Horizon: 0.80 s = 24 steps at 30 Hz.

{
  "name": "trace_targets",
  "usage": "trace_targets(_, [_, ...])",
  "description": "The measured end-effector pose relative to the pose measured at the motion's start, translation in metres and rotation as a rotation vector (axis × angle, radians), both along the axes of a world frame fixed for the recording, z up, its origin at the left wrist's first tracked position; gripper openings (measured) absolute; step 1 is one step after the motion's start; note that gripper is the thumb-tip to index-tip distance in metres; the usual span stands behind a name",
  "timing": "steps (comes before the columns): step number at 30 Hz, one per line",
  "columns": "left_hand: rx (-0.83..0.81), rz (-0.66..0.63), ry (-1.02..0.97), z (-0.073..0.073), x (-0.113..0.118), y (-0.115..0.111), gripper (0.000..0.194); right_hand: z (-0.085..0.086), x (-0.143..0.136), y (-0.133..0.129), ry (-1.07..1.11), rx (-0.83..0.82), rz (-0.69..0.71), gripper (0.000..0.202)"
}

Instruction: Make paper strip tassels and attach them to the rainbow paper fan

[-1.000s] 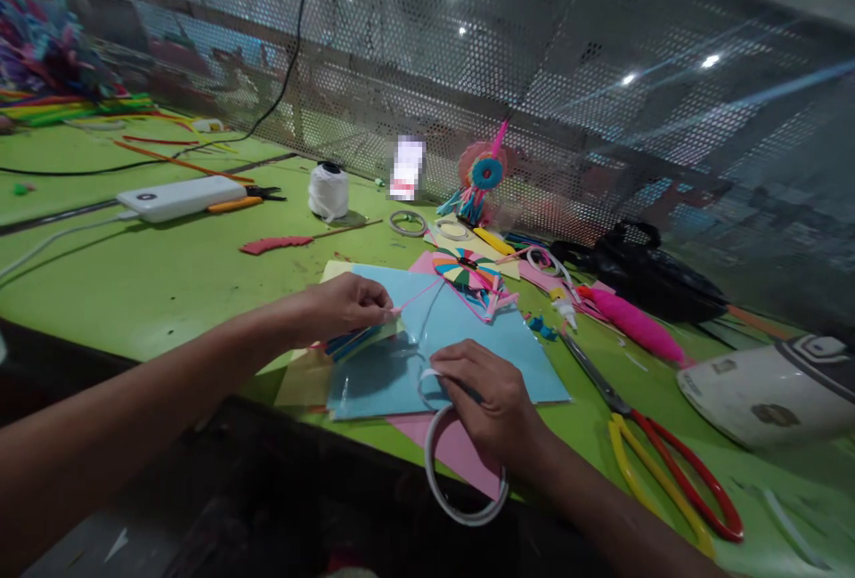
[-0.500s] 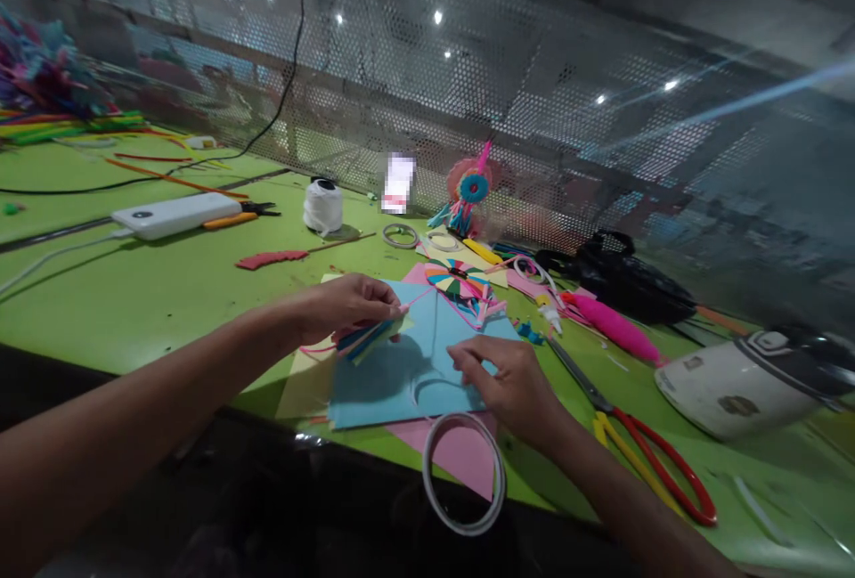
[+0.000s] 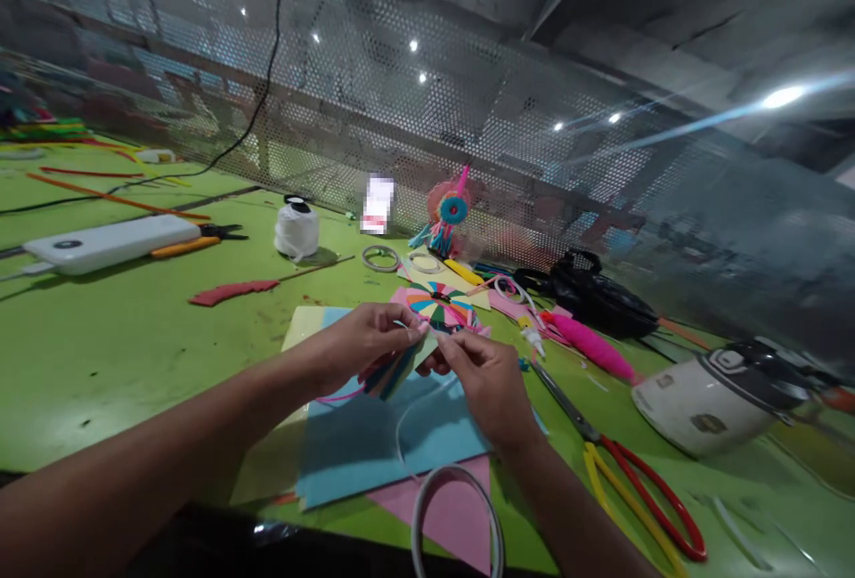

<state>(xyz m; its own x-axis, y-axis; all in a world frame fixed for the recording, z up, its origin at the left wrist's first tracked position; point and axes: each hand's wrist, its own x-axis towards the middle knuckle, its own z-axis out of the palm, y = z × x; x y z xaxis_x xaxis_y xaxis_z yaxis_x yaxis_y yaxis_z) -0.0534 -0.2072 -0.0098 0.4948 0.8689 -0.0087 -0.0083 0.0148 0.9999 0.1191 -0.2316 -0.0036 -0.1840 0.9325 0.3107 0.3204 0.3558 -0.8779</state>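
My left hand [image 3: 361,345] pinches a folded, multicoloured paper fan [image 3: 395,371], with a pink string [image 3: 342,397] trailing from its left side. The fingers of my right hand [image 3: 491,378] are closed at the fan's right, pale green edge, close against the left fingertips. Both hands are just above a stack of light blue paper [image 3: 354,462]. Right behind them lies a striped multicoloured paper disc [image 3: 437,300], partly covered by the fingers. A white tape roll [image 3: 454,471] stands at the front edge on pink paper [image 3: 460,511].
Scissors [image 3: 588,431] with red and yellow handles lie at right, near a white container [image 3: 708,400]. Beyond are a pink roll [image 3: 591,346] and a black bag [image 3: 594,293]. At left are a white string spool [image 3: 297,229], a power bank [image 3: 117,242] and pliers [image 3: 193,242].
My right hand has moved up and left to the paper fan, and its fingers have closed there. My left hand has brought the fan toward the middle. The camera view has shifted.
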Motion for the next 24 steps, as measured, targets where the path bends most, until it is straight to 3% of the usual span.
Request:
trace_targets(3, [-0.028, 0.040, 0.005, -0.001, 0.003, -0.002, 0.030, -0.003, 0.002, 0.001, -0.132, 0.118, -0.059, 0.025])
trace_targets(7, [-0.068, 0.091, -0.019, 0.002, 0.006, -0.004, 0.030, -0.003, 0.003, 0.001, -0.155, 0.156, -0.057, 0.023])
trace_targets(15, [-0.041, 0.130, -0.092, -0.003, 0.012, -0.008, 0.036, -0.002, 0.005, 0.001, -0.122, 0.058, -0.057, 0.028])
trace_targets(21, [-0.119, 0.126, -0.133, -0.006, 0.015, -0.009, 0.035, -0.010, 0.010, 0.004, -0.340, 0.429, -0.015, 0.021])
trace_targets(24, [-0.046, 0.184, -0.127, -0.010, 0.015, -0.007, 0.036, -0.012, 0.010, 0.003, -0.386, 0.492, 0.021, 0.021])
